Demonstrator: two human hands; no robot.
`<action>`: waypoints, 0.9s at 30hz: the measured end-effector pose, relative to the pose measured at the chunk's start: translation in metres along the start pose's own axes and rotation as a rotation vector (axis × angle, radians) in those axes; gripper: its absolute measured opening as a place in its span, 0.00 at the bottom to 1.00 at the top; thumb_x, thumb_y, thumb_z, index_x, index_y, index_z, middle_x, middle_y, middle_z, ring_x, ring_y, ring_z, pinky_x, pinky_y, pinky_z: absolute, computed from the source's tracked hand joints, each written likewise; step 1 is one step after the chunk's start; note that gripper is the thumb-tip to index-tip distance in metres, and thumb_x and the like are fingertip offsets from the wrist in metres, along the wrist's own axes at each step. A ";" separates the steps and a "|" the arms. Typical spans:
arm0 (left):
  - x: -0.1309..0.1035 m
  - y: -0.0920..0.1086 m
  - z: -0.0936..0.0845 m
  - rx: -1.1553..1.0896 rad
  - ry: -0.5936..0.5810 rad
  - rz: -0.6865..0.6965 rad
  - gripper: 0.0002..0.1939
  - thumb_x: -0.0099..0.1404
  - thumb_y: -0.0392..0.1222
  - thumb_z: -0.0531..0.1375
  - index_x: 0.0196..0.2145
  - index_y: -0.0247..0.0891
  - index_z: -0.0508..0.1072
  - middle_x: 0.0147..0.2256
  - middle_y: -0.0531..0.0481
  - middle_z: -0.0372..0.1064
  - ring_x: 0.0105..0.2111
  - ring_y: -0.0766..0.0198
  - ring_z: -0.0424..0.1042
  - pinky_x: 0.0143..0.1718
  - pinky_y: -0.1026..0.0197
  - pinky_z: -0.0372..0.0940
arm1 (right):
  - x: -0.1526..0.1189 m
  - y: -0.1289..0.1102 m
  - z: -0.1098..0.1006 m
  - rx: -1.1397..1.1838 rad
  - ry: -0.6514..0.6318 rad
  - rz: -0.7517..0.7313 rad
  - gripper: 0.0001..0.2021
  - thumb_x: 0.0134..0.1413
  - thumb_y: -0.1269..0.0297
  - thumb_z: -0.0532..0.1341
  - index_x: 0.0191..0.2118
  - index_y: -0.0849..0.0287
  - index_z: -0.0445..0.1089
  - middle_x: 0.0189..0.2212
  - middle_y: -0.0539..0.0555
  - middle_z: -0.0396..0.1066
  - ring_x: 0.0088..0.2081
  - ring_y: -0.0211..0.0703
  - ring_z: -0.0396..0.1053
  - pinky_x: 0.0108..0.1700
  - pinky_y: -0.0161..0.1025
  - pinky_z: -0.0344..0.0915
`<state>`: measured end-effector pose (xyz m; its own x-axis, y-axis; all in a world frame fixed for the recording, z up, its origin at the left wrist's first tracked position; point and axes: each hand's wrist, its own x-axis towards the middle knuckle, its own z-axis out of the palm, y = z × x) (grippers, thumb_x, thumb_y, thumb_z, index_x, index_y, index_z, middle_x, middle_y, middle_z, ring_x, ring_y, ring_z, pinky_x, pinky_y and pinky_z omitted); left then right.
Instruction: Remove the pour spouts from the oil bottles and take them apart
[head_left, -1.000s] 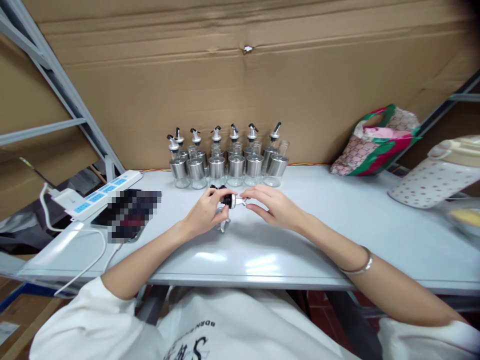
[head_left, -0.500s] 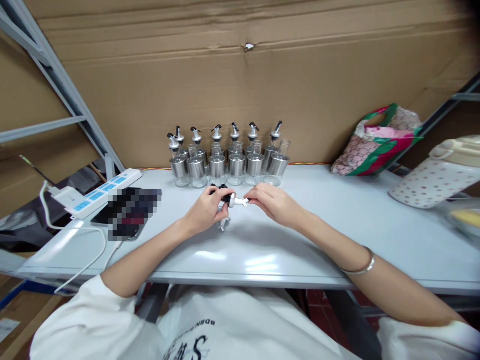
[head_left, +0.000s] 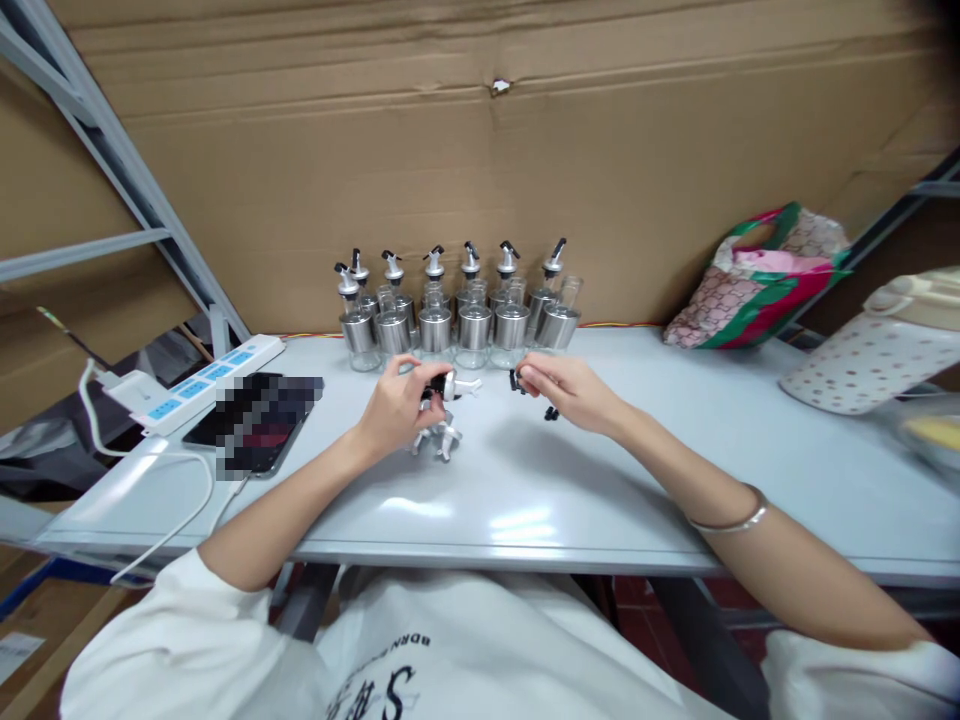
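Observation:
My left hand (head_left: 397, 405) is closed around the black stopper end of a silver pour spout (head_left: 459, 386), its tip pointing right. On the table just below that hand lie several loose silver spouts (head_left: 444, 438), partly hidden by the fingers. My right hand (head_left: 562, 388) is pinched at a small black spout flap (head_left: 516, 380), low over the table. More small black flaps (head_left: 552, 413) lie beneath this hand. Behind both hands stand glass oil bottles with steel sleeves (head_left: 474, 325); some carry spouts with black flaps, while several in front have bare necks.
A white power strip (head_left: 214, 380) and a dark phone or tablet (head_left: 262, 425) with a white cable lie on the left. To the right are a patterned bag (head_left: 750, 290), a dotted jug (head_left: 847, 360) and a bowl (head_left: 934, 430). Cardboard (head_left: 375, 150) backs the table (head_left: 675, 480).
My right hand has moved right, away from the spout tip, to the small black flaps. My left hand has drawn slightly left with the spout. More loose spouts and flaps are uncovered.

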<state>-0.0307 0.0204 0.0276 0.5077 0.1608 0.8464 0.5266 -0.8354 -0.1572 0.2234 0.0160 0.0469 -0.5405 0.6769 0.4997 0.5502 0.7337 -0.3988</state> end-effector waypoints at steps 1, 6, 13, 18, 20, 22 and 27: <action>0.000 -0.002 -0.001 0.005 0.011 -0.013 0.20 0.56 0.28 0.52 0.47 0.38 0.60 0.29 0.54 0.72 0.25 0.65 0.67 0.39 0.56 0.64 | 0.001 0.005 -0.003 0.029 0.008 0.052 0.18 0.63 0.54 0.47 0.27 0.58 0.63 0.22 0.51 0.67 0.25 0.38 0.64 0.30 0.35 0.59; -0.002 -0.005 0.001 0.007 -0.052 0.023 0.21 0.55 0.29 0.54 0.47 0.39 0.60 0.28 0.57 0.73 0.22 0.68 0.65 0.43 0.55 0.62 | 0.001 0.033 -0.016 0.157 -0.057 0.247 0.15 0.50 0.52 0.58 0.32 0.60 0.70 0.28 0.54 0.73 0.31 0.42 0.69 0.36 0.38 0.64; -0.001 -0.001 0.000 -0.012 -0.098 0.039 0.21 0.56 0.29 0.53 0.48 0.40 0.60 0.30 0.57 0.75 0.20 0.69 0.66 0.45 0.55 0.61 | -0.004 0.053 -0.027 0.044 -0.372 0.482 0.12 0.45 0.54 0.59 0.28 0.60 0.67 0.23 0.51 0.70 0.26 0.40 0.66 0.30 0.36 0.60; -0.002 -0.001 0.000 -0.011 -0.121 0.033 0.20 0.56 0.29 0.53 0.47 0.39 0.62 0.30 0.56 0.75 0.20 0.69 0.67 0.45 0.55 0.61 | -0.006 0.063 -0.028 0.008 -0.437 0.490 0.10 0.42 0.58 0.61 0.28 0.60 0.68 0.23 0.50 0.70 0.26 0.39 0.65 0.30 0.35 0.59; -0.002 -0.001 0.001 -0.016 -0.132 0.029 0.19 0.57 0.29 0.53 0.47 0.40 0.62 0.31 0.56 0.76 0.21 0.69 0.67 0.45 0.55 0.61 | -0.007 0.066 -0.027 0.003 -0.492 0.510 0.07 0.41 0.63 0.61 0.29 0.60 0.70 0.25 0.51 0.73 0.29 0.41 0.68 0.33 0.36 0.62; -0.003 -0.001 0.001 -0.024 -0.132 0.026 0.20 0.57 0.29 0.53 0.47 0.39 0.62 0.30 0.56 0.75 0.21 0.69 0.68 0.45 0.55 0.61 | -0.009 0.068 -0.026 -0.007 -0.520 0.517 0.08 0.40 0.68 0.60 0.30 0.61 0.72 0.28 0.53 0.75 0.31 0.44 0.70 0.35 0.37 0.64; -0.002 -0.001 0.001 -0.040 -0.125 0.027 0.20 0.57 0.29 0.54 0.47 0.39 0.64 0.30 0.55 0.75 0.23 0.68 0.69 0.45 0.55 0.60 | -0.010 0.070 -0.025 0.032 -0.570 0.510 0.11 0.37 0.70 0.61 0.33 0.60 0.75 0.29 0.53 0.76 0.34 0.47 0.72 0.37 0.39 0.67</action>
<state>-0.0314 0.0211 0.0253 0.6040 0.2002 0.7715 0.4854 -0.8601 -0.1569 0.2834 0.0591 0.0332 -0.4740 0.8520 -0.2224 0.8056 0.3176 -0.5001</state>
